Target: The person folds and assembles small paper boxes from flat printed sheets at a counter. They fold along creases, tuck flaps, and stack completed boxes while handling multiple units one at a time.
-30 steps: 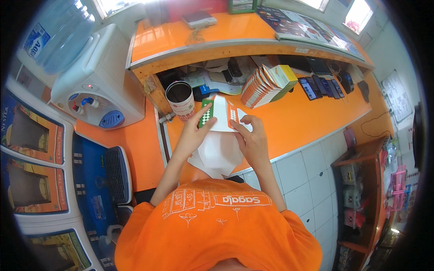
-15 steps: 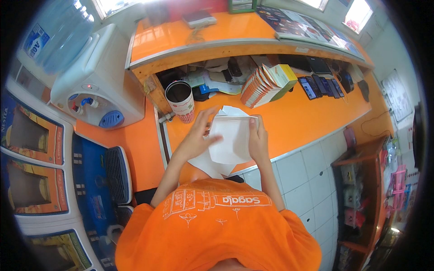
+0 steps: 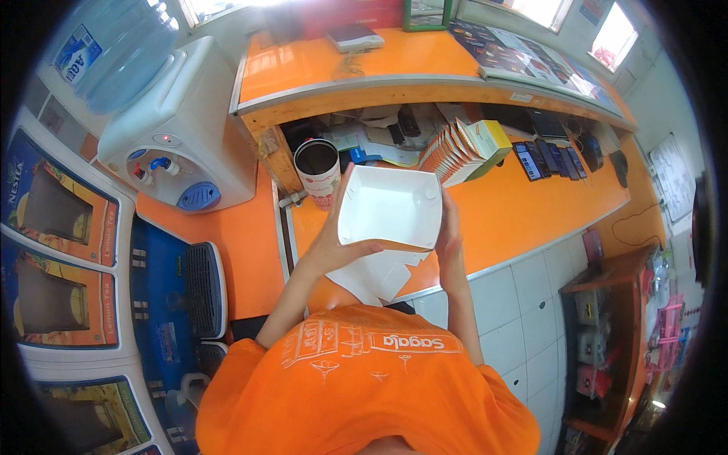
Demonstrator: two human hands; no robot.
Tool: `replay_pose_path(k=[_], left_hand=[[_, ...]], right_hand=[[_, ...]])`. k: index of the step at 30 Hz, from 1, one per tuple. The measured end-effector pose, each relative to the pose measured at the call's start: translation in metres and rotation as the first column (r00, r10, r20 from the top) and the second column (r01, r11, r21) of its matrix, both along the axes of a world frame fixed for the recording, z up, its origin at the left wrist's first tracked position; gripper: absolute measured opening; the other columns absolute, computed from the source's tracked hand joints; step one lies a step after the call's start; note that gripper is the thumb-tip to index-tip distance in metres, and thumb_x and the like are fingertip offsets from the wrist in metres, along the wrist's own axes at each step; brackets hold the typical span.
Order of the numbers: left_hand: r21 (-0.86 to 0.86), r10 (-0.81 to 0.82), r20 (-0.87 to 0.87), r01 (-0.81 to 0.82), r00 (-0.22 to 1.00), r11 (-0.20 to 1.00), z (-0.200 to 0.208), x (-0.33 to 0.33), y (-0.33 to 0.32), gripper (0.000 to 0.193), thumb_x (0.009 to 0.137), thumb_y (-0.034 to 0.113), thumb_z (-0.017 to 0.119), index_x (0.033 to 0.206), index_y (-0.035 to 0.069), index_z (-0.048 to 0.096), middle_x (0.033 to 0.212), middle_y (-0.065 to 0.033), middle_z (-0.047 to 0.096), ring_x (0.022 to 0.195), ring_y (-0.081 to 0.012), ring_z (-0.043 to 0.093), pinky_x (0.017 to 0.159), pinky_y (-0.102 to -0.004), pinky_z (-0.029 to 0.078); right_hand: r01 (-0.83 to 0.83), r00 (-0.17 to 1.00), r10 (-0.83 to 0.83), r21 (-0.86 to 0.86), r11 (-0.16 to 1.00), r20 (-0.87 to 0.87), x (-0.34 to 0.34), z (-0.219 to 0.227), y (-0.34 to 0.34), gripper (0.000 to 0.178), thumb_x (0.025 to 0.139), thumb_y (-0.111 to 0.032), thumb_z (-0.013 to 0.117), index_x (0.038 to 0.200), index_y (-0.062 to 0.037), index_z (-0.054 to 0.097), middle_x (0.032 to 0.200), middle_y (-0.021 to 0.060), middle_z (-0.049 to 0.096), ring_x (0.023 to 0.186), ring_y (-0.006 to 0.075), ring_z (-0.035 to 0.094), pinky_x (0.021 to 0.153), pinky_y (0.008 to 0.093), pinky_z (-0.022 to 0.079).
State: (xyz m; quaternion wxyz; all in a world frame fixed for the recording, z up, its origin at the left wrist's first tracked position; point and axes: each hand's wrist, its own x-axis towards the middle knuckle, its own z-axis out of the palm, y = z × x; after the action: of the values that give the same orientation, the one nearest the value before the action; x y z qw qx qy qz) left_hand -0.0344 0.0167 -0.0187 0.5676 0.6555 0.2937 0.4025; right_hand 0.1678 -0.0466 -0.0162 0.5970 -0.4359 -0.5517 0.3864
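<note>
A white open-topped paper food box is held up in front of me, its hollow inside tilted toward me. My left hand grips its left side, with the thumb along the near edge. Against the right side lies my right hand, its fingers partly hidden behind the box. Below it, at the counter's near edge, rest flat white cardboard pieces with cut flaps. A tall printed paper cup with a dark inside stands just beyond my left hand.
The orange counter extends right. A row of folded orange-and-white cartons stands at its back beside several phones. Above runs a raised shelf. A water dispenser and drink machine are left; a shelf rack stands right.
The box has been raised and tilted, so its open inside now faces me. Both hands have shifted to its sides, uncovering more of the flat cardboard below.
</note>
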Motion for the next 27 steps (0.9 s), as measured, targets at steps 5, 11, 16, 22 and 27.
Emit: replay_pose_path(k=[5,11,16,22,27], left_hand=[[0.431,0.118,-0.221,-0.012,0.968,0.902,0.001,0.0,0.006,0.128,0.064,0.047,0.083,0.15,0.003,-0.001,0.145,-0.0244,0.02,0.136,-0.042,0.024,0.111,-0.0456,0.026],[0.593,0.263,-0.299,-0.037,0.918,0.804,-0.004,0.012,0.009,0.128,0.067,0.061,0.075,0.15,0.002,-0.002,0.147,-0.0265,0.011,0.136,-0.0454,0.021,0.11,-0.0506,0.026],[0.689,0.143,-0.215,0.046,0.966,0.724,0.0,0.004,0.028,0.13,0.065,0.07,0.071,0.15,0.003,-0.002,0.155,-0.0227,0.002,0.142,-0.0406,0.012,0.112,-0.0512,0.021],[-0.312,0.077,0.513,0.102,0.855,0.945,-0.004,0.011,0.038,0.091,0.085,0.045,0.067,0.15,0.01,0.014,0.147,-0.0123,0.03,0.131,-0.0233,0.035,0.105,-0.0378,0.034],[-0.183,-0.047,0.106,0.066,0.993,0.981,0.006,0.03,0.022,0.039,0.087,0.007,0.066,0.121,0.011,0.047,0.101,0.0026,0.058,0.091,-0.0075,0.056,0.08,-0.0244,0.047]], right_hand=[[0.011,0.932,-0.032,0.06,0.998,0.362,-0.018,0.007,-0.002,0.093,0.09,-0.047,0.057,0.149,0.0022,0.004,0.153,0.0235,0.014,0.143,0.0355,0.016,0.114,0.0397,0.02],[0.043,0.968,-0.026,-0.06,0.997,0.25,-0.02,0.008,0.002,0.084,0.09,-0.027,0.059,0.149,0.0013,0.006,0.145,0.0237,0.029,0.135,0.0382,0.032,0.109,0.0408,0.031],[-0.332,0.894,0.115,-0.468,0.819,-0.432,0.02,0.009,-0.009,0.073,0.088,-0.015,0.059,0.147,-0.002,0.017,0.132,0.0186,0.047,0.111,0.0278,0.058,0.076,0.0348,0.055],[-0.298,0.87,0.363,-0.23,0.926,0.335,0.039,-0.016,-0.026,0.079,0.082,-0.007,0.067,0.146,-0.0052,0.02,0.136,0.0153,0.042,0.11,0.0246,0.057,0.088,0.0363,0.052],[-0.892,0.451,0.544,-0.343,0.294,-0.708,0.065,-0.055,-0.027,0.076,0.088,-0.033,0.066,0.145,-0.0044,0.024,0.138,0.0169,0.04,0.124,0.0321,0.048,0.099,0.0402,0.045]])
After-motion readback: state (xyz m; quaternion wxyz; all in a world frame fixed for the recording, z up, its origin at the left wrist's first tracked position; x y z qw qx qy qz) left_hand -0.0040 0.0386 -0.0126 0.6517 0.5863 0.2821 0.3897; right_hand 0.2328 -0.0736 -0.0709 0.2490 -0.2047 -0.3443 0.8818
